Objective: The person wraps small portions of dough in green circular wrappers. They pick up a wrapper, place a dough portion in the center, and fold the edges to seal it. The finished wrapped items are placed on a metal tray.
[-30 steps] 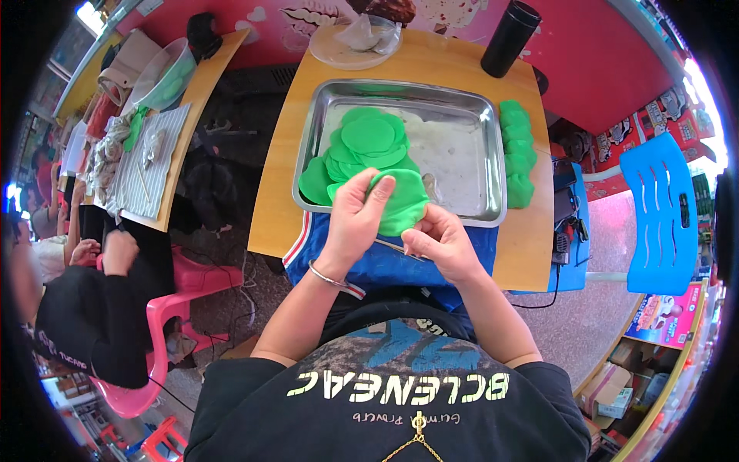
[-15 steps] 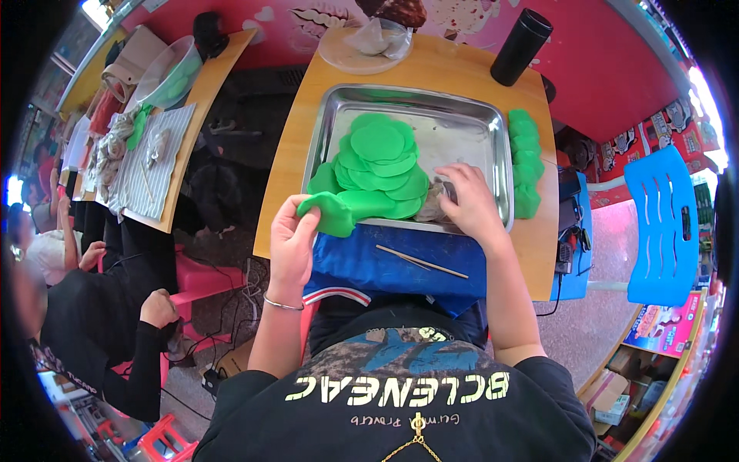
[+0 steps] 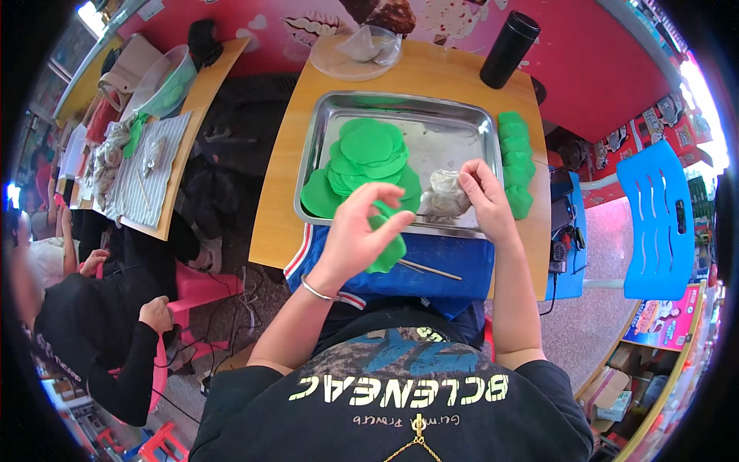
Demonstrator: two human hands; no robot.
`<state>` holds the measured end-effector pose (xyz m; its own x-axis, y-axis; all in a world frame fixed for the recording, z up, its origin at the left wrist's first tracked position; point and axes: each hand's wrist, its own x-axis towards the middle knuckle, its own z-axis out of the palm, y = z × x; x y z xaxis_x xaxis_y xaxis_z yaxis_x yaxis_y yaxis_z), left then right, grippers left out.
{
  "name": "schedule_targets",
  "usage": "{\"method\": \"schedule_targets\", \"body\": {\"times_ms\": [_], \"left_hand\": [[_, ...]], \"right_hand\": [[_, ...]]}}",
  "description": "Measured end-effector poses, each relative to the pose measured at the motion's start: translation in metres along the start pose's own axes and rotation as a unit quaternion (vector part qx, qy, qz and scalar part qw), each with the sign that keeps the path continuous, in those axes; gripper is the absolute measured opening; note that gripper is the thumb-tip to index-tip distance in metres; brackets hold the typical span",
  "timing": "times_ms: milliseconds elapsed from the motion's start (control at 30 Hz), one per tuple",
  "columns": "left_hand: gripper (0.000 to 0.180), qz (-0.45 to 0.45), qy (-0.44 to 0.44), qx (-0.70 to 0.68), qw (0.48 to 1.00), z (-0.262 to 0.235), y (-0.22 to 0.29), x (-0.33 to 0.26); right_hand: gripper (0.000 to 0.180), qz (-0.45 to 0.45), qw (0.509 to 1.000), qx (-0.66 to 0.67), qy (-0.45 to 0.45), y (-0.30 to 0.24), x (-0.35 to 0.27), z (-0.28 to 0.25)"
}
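My left hand [image 3: 363, 235] is over the near edge of a metal tray [image 3: 315, 138]. Its thumb and index finger are apart, while a limp green round sheet [image 3: 391, 256] hangs below, apparently held by the partly hidden lower fingers. At the tray's near right, my right hand [image 3: 489, 202] pinches the edge of a greyish, crumpled bundle [image 3: 445, 196], cloth or filmy wrap. Flat green discs [image 3: 366, 146] lie overlapped in a heap on the tray's left. Thin wooden sticks [image 3: 435, 271] lie on blue cloth [image 3: 431, 286] over my lap.
A row of green lumps [image 3: 516, 162] lines the table's right side. A black tumbler [image 3: 509, 50] and a round clear lid or dish [image 3: 331, 58] stand at the back. A blue chair [image 3: 654, 223] is to the right; a seated person [image 3: 92, 331] is at left.
My left hand has moved right and turned, carrying the green sheet from the tray's left corner toward the middle. My right hand now pinches the greyish bundle, which stands more upright.
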<state>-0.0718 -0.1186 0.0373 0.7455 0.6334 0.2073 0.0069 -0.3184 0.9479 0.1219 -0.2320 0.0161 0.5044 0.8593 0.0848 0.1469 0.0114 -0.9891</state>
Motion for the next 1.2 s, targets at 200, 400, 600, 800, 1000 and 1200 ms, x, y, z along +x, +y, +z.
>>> {"method": "schedule_targets", "body": {"times_ms": [200,400,600,800,1000,1200], "left_hand": [[0.032,0.105,0.000,0.069,0.992,0.026,0.016,0.024],[0.007,-0.041,-0.043,-0.232,0.971,0.030,-0.005,0.028],[0.012,-0.182,-0.146,-0.535,0.812,0.028,-0.030,0.021],[0.035,0.079,0.018,-0.013,0.997,0.037,-0.003,0.024],[0.018,-0.033,-0.032,-0.227,0.973,0.038,-0.018,0.030],[0.004,-0.127,-0.049,-0.504,0.853,0.041,-0.021,0.029]], "right_hand": [[0.011,0.022,0.995,0.096,-0.026,-0.020,-0.004,0.011],[0.020,0.053,0.971,0.221,-0.075,-0.046,-0.013,0.005],[0.030,0.009,0.964,0.264,0.025,-0.040,-0.010,0.010],[0.033,-0.016,0.998,0.050,0.039,-0.040,-0.006,0.018],[0.041,0.027,0.995,0.100,0.004,-0.049,-0.002,0.015],[0.018,0.069,0.988,0.129,-0.046,-0.026,0.001,-0.005]]}}
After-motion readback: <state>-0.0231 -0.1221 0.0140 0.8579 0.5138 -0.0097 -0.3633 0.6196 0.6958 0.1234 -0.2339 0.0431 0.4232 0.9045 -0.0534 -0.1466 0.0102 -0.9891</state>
